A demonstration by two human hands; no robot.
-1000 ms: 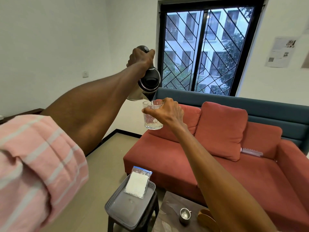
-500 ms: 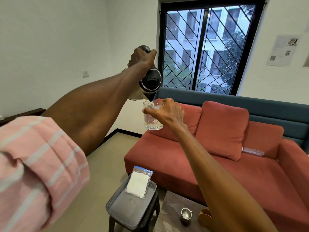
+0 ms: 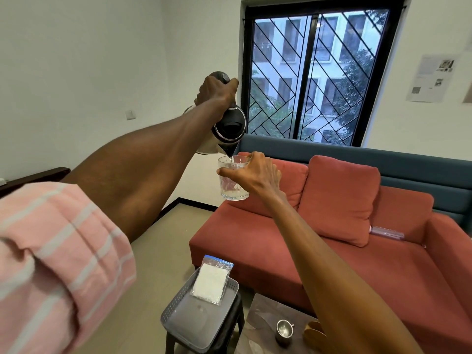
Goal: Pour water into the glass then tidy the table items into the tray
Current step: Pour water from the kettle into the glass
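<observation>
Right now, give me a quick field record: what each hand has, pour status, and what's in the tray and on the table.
left hand: grips kettle handle, kettle tilted spout-down
right hand: holds glass under the spout
pour: thin stream entering the glass; a little water at the bottom
tray: on a dark stool, holds a zip bag of white contents
table: small metal cup
</observation>
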